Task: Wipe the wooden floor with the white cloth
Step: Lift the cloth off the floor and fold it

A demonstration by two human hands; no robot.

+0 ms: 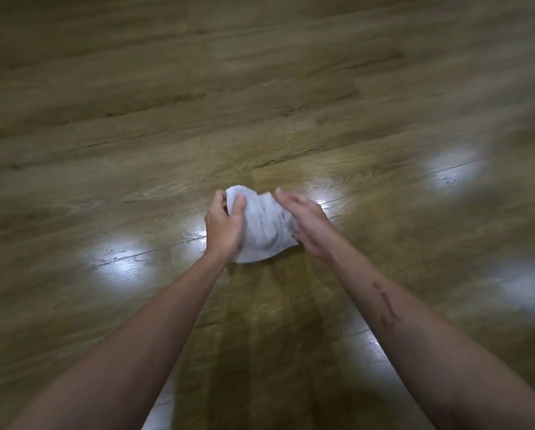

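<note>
A crumpled white cloth [264, 228] lies bunched on the wooden floor [260, 88] in the middle of the head view. My left hand [224, 226] grips the cloth's left side, fingers and thumb curled round a fold at its top. My right hand [303, 223] lies against the cloth's right side with its fingers stretched forward and fairly straight; its thumb sits at the cloth's lower right edge. The view is blurred by motion.
Brown wood-grain planks fill the whole view, with bright reflections of ceiling lights at the left [122, 257], the right [452, 167] and near the hands. A darker streaked patch [260, 321] runs from the cloth towards me between my forearms.
</note>
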